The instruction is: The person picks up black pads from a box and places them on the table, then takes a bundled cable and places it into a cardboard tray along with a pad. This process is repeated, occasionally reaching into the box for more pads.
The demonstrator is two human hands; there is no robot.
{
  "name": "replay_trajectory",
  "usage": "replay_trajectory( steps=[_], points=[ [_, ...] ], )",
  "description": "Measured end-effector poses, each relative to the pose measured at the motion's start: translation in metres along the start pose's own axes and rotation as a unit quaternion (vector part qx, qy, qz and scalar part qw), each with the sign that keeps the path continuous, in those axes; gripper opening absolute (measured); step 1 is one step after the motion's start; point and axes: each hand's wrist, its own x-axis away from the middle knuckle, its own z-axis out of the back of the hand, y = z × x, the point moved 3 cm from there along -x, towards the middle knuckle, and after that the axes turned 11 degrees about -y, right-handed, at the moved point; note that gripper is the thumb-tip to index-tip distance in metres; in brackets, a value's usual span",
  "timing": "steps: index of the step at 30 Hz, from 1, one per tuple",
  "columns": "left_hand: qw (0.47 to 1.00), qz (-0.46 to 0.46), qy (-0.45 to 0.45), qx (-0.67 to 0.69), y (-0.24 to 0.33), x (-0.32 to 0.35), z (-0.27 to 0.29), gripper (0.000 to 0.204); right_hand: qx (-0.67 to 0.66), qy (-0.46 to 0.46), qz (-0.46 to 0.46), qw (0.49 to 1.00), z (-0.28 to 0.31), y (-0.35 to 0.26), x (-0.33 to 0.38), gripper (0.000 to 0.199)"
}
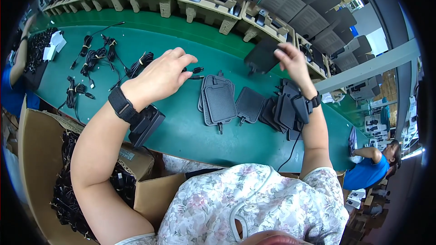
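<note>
Clock positions are read from above, with 12 at the far side of the desk (181,122). The right hand (293,61) grips one black pad (262,56) by its edge, thumb and fingers closed on it. The pad lies at 9 o'clock from that hand, raised, tilted and blurred; its long axis cannot be determined. The left hand (161,73) has bent fingers above a coiled cable (141,63); whether it grips anything cannot be told.

The central stack (220,102) lies at 8 o'clock from the right hand and 4 o'clock from the left hand, which is nearer. Its top pad runs roughly 12 to 6, connector toward 6. A single pad (250,104) sits just beside it at 3 o'clock. The overlapping heap (284,109) lies near 6 o'clock from the right hand.

Count:
- Held pad: one.
- Central stack: at least three.
- Single pad: one.
- Heap: several; overlap prevents counting.
- Coiled cables on the desk: at least five.
- Moulded trays (206,3) beyond the desk: at least six.
- Open carton (34,154), 7 o'clock from the left hand: one.
</note>
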Motion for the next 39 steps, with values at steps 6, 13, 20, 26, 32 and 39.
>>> replay_trajectory(
  steps=[6,13,20,26,32,39],
  points=[
    [0.999,0.014,-0.027,0.010,0.001,0.000,0.000,0.029,0.045,0.285,0.123,0.950,0.084,0.007,-0.037,0.023],
    [0.999,0.025,-0.043,0.010,-0.003,-0.001,-0.001,0.030,0.309,0.330,0.021,0.892,0.109,0.023,-0.096,0.023],
    [0.998,0.031,-0.048,0.015,-0.009,-0.001,-0.003,0.030,0.445,0.245,-0.087,0.857,0.100,0.005,-0.145,0.023],
    [0.999,0.005,-0.031,-0.011,-0.013,0.001,-0.007,0.028,0.513,0.198,-0.149,0.822,0.104,0.042,-0.176,0.026],
    [0.999,0.008,-0.025,-0.021,-0.017,0.001,-0.007,0.027,0.492,0.170,-0.195,0.831,0.112,0.079,-0.187,0.033],
    [0.999,0.034,-0.030,-0.025,-0.032,-0.004,-0.003,0.029,0.469,0.159,-0.197,0.846,0.088,0.108,-0.169,0.037]
  ],
)
